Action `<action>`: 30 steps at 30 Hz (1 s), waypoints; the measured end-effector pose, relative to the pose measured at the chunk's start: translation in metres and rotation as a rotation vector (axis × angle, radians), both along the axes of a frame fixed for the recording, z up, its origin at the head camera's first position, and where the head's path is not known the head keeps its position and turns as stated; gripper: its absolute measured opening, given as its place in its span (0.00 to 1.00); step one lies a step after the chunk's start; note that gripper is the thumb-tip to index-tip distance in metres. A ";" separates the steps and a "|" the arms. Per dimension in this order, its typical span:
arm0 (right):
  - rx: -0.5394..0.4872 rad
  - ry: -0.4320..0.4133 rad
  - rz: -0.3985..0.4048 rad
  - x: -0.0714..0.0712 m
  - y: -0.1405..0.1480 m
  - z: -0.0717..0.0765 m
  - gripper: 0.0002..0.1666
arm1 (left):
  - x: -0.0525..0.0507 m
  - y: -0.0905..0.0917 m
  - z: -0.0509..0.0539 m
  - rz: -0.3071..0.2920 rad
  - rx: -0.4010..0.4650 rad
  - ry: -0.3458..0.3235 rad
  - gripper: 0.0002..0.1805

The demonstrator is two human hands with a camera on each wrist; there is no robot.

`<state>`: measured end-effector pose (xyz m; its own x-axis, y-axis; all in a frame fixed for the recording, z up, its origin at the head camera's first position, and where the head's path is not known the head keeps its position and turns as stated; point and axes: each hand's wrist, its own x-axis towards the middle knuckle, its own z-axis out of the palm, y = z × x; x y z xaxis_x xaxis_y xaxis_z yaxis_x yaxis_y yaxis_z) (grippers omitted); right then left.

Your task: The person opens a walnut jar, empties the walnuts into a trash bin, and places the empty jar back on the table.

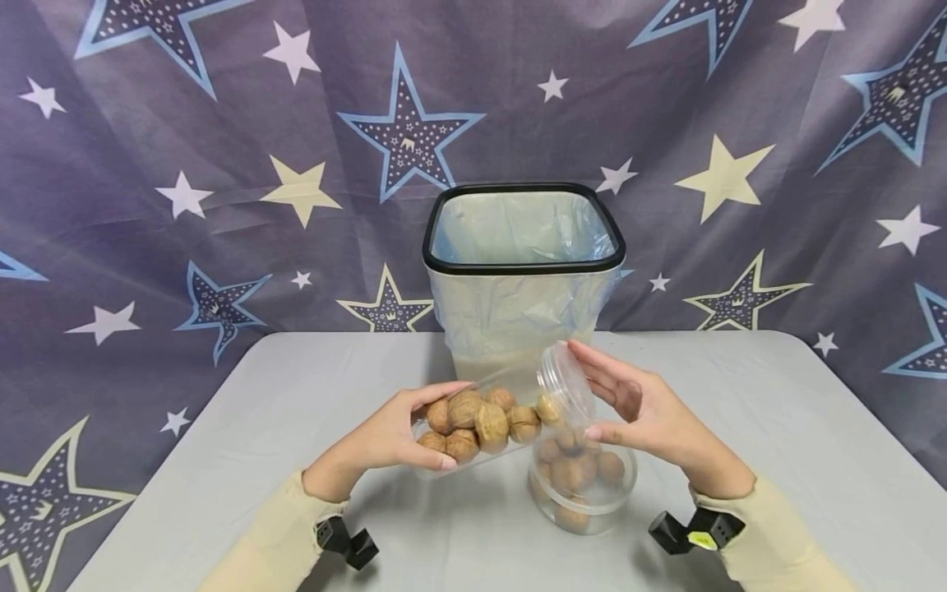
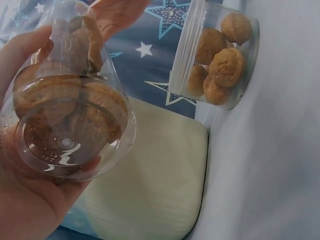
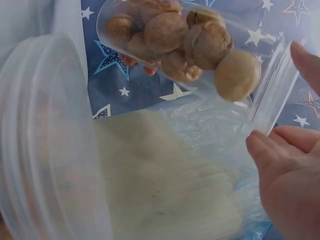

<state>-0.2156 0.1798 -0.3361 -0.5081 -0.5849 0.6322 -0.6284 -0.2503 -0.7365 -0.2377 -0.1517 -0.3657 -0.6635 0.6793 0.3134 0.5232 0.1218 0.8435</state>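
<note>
My left hand [image 1: 385, 436] grips the base end of a tall clear plastic jar [image 1: 473, 454], which is tilted with its lidded end up to the right. Several walnuts [image 1: 491, 427] lie inside, along with a smoother, pale round ball [image 3: 237, 76] near the lid. At the other end, my right hand [image 1: 654, 415] holds the clear lid [image 1: 568, 382] by its rim between thumb and fingers. A shorter clear jar [image 1: 595, 520] stands on the table just below the lid; several brown, round nut-like things [image 2: 226, 66] are in it. The tall jar hides part of its top.
Behind the jars stands a pale bin [image 1: 481, 362] with a black rim [image 1: 525, 269] and a bluish plastic liner [image 1: 510, 308]. The grey table [image 1: 311, 370] reaches back to a star-patterned cloth [image 1: 244, 271]. Each wrist wears a small black camera.
</note>
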 end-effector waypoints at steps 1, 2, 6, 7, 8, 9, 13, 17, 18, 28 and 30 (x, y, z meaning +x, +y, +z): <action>0.003 -0.002 -0.011 0.000 0.000 0.000 0.46 | 0.000 0.000 0.000 0.010 -0.001 0.002 0.44; 0.007 -0.006 -0.026 0.000 -0.001 0.000 0.46 | 0.001 0.001 0.000 0.018 -0.001 0.002 0.45; 0.010 -0.055 -0.130 0.002 -0.004 0.001 0.42 | 0.003 0.003 0.001 0.074 -0.006 0.013 0.45; 0.012 -0.086 -0.171 0.004 -0.005 0.001 0.41 | 0.003 0.004 0.001 0.091 -0.010 0.020 0.45; 0.016 -0.119 -0.215 0.005 -0.007 0.001 0.39 | 0.003 0.004 0.001 0.109 -0.013 0.024 0.46; 0.022 -0.154 -0.257 0.007 -0.008 0.002 0.38 | 0.004 0.005 0.001 0.129 -0.019 0.030 0.46; 0.095 -0.290 -0.427 0.014 -0.014 0.003 0.34 | 0.004 0.007 0.000 0.185 -0.040 0.056 0.46; 0.181 -0.357 -0.539 0.016 -0.017 0.004 0.32 | 0.005 0.009 0.000 0.224 -0.070 0.104 0.47; 0.191 -0.364 -0.557 0.016 -0.018 0.003 0.31 | 0.005 0.009 0.000 0.234 -0.080 0.117 0.47; 0.184 -0.368 -0.578 0.016 -0.017 0.003 0.29 | 0.005 0.010 -0.001 0.245 -0.093 0.149 0.47; 0.171 -0.362 -0.550 0.016 -0.017 0.003 0.30 | 0.005 0.009 -0.001 0.234 -0.081 0.131 0.47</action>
